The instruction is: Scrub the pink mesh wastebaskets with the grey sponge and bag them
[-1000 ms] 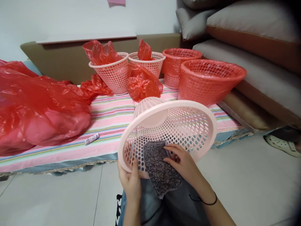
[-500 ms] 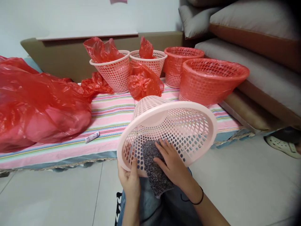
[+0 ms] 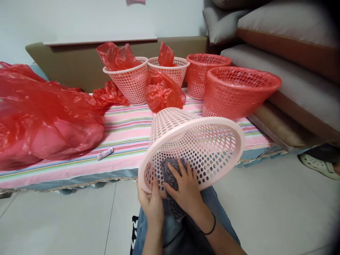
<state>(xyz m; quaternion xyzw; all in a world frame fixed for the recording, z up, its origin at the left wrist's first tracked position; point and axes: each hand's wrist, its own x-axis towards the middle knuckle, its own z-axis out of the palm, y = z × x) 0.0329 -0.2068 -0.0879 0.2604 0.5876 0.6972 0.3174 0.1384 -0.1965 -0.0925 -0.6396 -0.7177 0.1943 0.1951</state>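
A pale pink plastic basket (image 3: 209, 122) with a holed wall is tilted on its side above my lap, its mouth towards me. At the lower left rim, my left hand (image 3: 152, 205) grips it, thumb inside and the other fingers behind the wall. Inside the basket lies a dark grey speckled cloth (image 3: 171, 177), its lower end hanging over the rim. My right hand (image 3: 186, 191) presses the cloth against the inner wall with fingers spread flat, covering part of it.
Several baskets stand on the striped bedcover (image 3: 127, 136), among them a red-wrapped basket (image 3: 236, 94). A large red plastic bag (image 3: 53, 124) lies left, near a small white tube (image 3: 105, 153). Stacked cushions (image 3: 292, 85) rise at the right. Another person's clog (image 3: 318, 165) shows on the floor.
My right hand has shifted slightly left, with its fingers more spread over the cloth. The basket's left rim and my left hand have moved a little to the right.
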